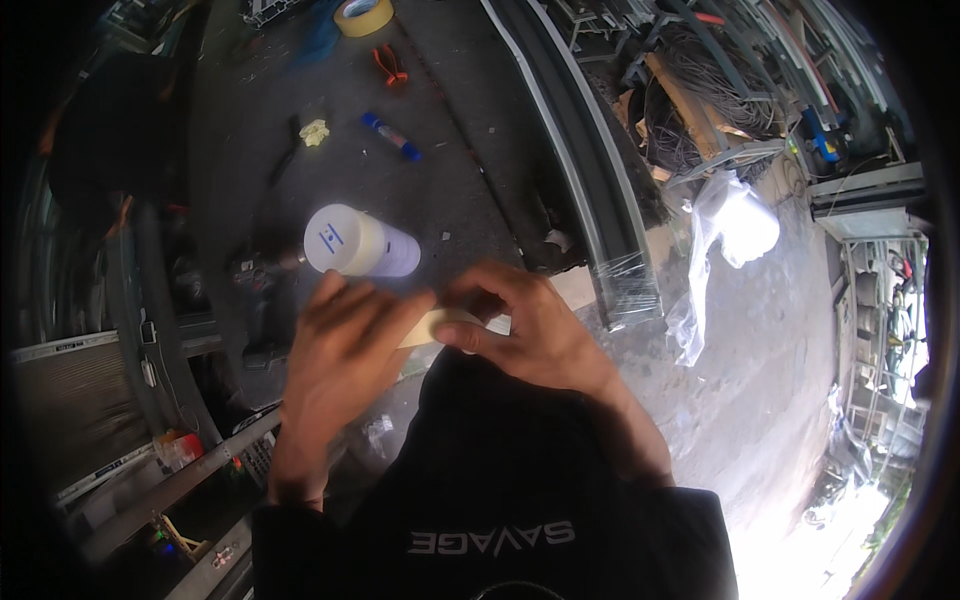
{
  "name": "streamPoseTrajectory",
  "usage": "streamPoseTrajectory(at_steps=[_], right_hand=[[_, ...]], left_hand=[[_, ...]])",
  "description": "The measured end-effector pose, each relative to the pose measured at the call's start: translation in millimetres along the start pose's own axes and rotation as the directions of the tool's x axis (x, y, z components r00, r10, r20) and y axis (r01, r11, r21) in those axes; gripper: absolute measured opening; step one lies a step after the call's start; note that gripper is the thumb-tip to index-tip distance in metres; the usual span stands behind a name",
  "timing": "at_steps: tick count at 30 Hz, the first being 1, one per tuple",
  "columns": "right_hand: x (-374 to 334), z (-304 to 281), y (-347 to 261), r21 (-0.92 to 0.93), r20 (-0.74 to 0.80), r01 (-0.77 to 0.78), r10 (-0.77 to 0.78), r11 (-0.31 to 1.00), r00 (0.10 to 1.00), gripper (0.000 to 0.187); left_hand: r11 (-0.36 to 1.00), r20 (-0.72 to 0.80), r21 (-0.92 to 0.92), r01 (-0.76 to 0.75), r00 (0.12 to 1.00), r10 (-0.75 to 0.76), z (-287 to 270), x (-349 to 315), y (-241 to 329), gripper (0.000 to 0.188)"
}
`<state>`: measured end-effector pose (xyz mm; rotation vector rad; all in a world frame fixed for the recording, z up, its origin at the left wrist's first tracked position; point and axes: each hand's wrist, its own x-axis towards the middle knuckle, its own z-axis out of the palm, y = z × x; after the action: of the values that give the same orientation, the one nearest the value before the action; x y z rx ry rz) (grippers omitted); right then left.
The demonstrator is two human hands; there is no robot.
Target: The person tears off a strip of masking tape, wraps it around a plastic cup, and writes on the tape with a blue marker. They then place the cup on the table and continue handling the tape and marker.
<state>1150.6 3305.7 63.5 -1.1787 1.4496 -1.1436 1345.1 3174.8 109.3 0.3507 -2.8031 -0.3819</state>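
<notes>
Close in front of my body, both hands work on a cream-coloured piece that looks like masking tape (424,328). My right hand (535,325) curls round it with the thumb pressed on top. My left hand (350,330) has its fingers bent in at the tape's left end; its fingertips are partly hidden and a little blurred. Just beyond my left hand is a white cylinder (385,248) with a blue mark on its round end. Farther off on the dark work surface (260,70) lie a blue marker (391,136) and a crumpled pale yellow scrap (314,132).
Orange-handled pliers (389,66) and a yellow tape roll (363,16) lie at the far side. A long metal profile (570,130), its near end wrapped in clear film, runs along the right. Beyond it, white plastic wrap (735,222) rests by coiled cable (715,75). Metal frames stand at left.
</notes>
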Motion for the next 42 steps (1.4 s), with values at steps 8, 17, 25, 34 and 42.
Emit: streamPoseTrajectory(at_steps=[8, 17, 25, 34, 42], right_hand=[[-9, 3, 25, 0.036, 0.078, -0.106, 0.103, 0.994, 0.992, 0.020], [-38, 14, 66, 0.082, 0.139, -0.165, 0.153, 0.983, 0.978, 0.016], [-72, 29, 110, -0.284, -0.083, -0.193, 0.176, 0.939, 0.981, 0.021], [-119, 28, 88, -0.181, -0.595, -0.402, 0.226, 0.898, 0.772, 0.022], [-123, 23, 115, 0.097, -0.739, -0.180, 0.192, 0.979, 0.646, 0.030]], left_hand=[[0.941, 0.317, -0.264, 0.214, 0.940, -0.124, 13, -16, -1, 0.028], [0.853, 0.478, -0.399, 0.336, 0.870, -0.119, 68, -47, 1, 0.022], [0.914, 0.602, -0.231, 0.334, 0.787, -0.135, 102, -14, 28, 0.047], [0.881, 0.472, -0.471, -0.053, 0.828, 0.302, 144, 33, 33, 0.040], [0.760, 0.124, -0.341, -0.554, 0.775, 0.620, 136, 57, 59, 0.020]])
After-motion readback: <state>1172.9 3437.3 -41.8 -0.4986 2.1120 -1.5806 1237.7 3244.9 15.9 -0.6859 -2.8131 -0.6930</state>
